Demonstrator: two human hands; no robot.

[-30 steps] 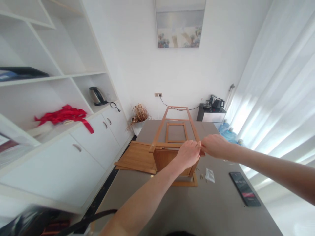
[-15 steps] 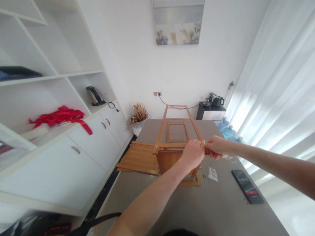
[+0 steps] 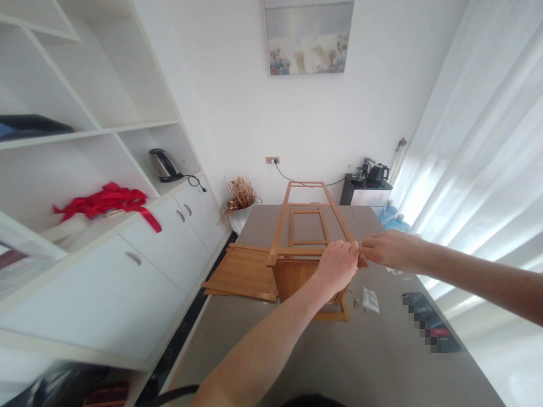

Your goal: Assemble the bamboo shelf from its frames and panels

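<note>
Wooden frame [image 3: 299, 252], head view: located at centre, front crossbar toward the wearer, raised above the table [image 3: 360, 362] over an upright panel [image 3: 292, 277]. A small frame [image 3: 307, 211] shows through its opening. Flat boards [image 3: 241, 271] lie left of centre; a wooden base piece [image 3: 331, 317] shows below the panel.

Left hand [image 3: 338, 264]: closed over the near right corner of the wooden frame, fingers wrapped across the top. Right hand [image 3: 384, 249]: at the same corner, just beside the left, fingers curled inward. Whether they pinch the wood or a small part cannot be told; the fingertips are too small and partly hidden.

Right of centre, below the hands: loose fittings [image 3: 356, 303] near a clear bag [image 3: 370, 299]. Lower right: phone [image 3: 424, 311], near the table edge.

Caution, as judged: uneven force at the one gripped corner could skew the joint or tip the panel, since no hand supports the left corner. Sideways pressure could make the wooden frame slide. A sleeve or wrist sweeping low could scatter the fittings off the table.
</note>
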